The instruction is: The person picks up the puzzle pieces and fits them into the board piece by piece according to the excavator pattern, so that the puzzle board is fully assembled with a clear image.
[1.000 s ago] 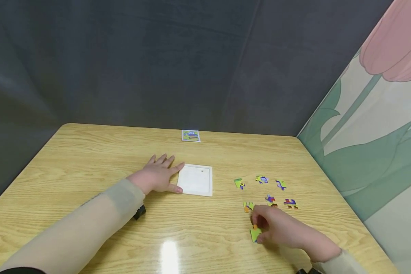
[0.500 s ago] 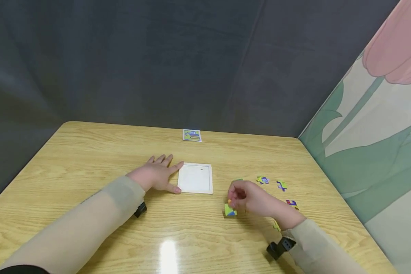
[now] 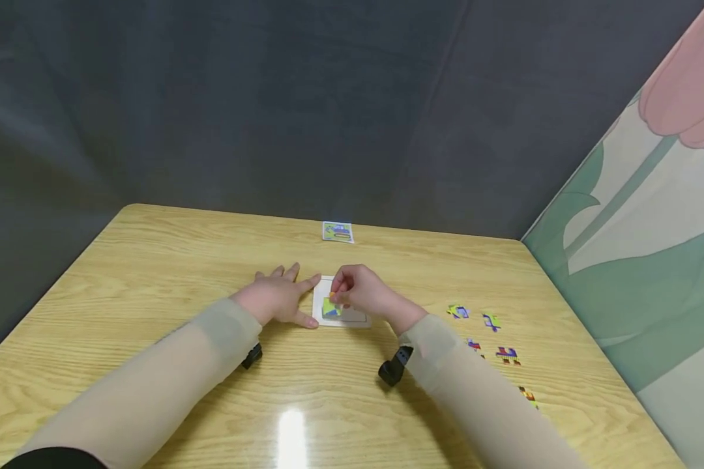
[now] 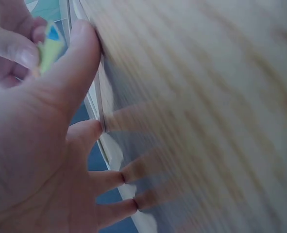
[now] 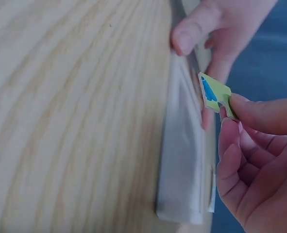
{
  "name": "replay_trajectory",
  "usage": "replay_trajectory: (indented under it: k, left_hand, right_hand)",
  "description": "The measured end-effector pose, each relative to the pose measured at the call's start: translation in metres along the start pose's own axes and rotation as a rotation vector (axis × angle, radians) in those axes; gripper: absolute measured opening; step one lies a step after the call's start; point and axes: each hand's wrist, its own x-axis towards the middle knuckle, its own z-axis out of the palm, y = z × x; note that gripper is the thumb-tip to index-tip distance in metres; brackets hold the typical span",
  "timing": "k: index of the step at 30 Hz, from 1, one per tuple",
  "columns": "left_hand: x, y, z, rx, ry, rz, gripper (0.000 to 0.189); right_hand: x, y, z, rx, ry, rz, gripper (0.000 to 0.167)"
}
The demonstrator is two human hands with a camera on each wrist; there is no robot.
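My right hand (image 3: 360, 290) pinches a green and blue jigsaw piece (image 3: 330, 308) between thumb and fingers, above the left part of a white square tray (image 3: 352, 320). In the right wrist view the piece (image 5: 215, 92) is tilted and stands clear of the tray (image 5: 179, 160). My left hand (image 3: 278, 298) lies with fingers spread on the table, its thumb and index finger touching the tray's left edge. In the left wrist view that hand (image 4: 51, 111) is close up, with the pinched piece (image 4: 50, 48) behind its thumb. The right forearm hides some of the table.
Several loose jigsaw pieces lie on the right of the wooden table (image 3: 211, 417), among them a red and purple one (image 3: 507, 355) and a green and purple one (image 3: 491, 322). A small picture card (image 3: 337, 232) lies near the far edge. A dark curtain (image 3: 270, 111) hangs behind.
My right hand has carried the green and blue jigsaw piece left from the loose pieces to above the tray. The left hand has stayed at the tray's edge. The head view has shifted slightly.
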Motion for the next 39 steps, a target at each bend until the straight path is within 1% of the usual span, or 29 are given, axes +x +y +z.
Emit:
replay_trajectory:
  k: [2,6,12,17,20,26,29,36,39]
  left_hand:
    - [0.001,0.001,0.001,0.014,0.001,0.0,0.099]
    - [0.003,0.003,0.002,0.017,0.004,-0.001,0.099]
    - [0.004,0.003,0.004,0.014,0.01,-0.001,0.099]
    - [0.004,0.004,0.003,-0.004,-0.001,-0.006,0.099]
    - [0.004,0.004,0.003,-0.005,0.001,-0.006,0.099]
    - [0.004,0.006,0.002,-0.001,-0.004,-0.007,0.098]
    - [0.005,0.006,0.002,-0.001,-0.009,-0.009,0.098]
    - [0.006,0.005,0.004,0.015,0.01,0.002,0.099]
    - [0.005,0.006,0.003,0.017,0.011,0.004,0.098]
  right_hand:
    - [0.005,0.001,0.004,-0.006,-0.006,0.034,0.011]
    - [0.009,0.003,0.009,-0.011,-0.01,0.073,0.01]
    - [0.009,0.005,0.015,0.007,0.007,0.082,0.011]
    - [0.007,0.009,0.019,-0.002,0.032,0.095,0.012]
    - [0.007,0.011,0.021,-0.015,0.046,0.082,0.012]
    - [0.006,0.014,0.022,-0.091,0.038,0.031,0.012]
    - [0.005,0.013,0.023,-0.129,0.039,0.018,0.014]
    - [0.004,0.009,0.025,-0.2,0.031,0.037,0.017]
    - [0.005,0.006,0.025,-0.24,0.038,0.051,0.023]
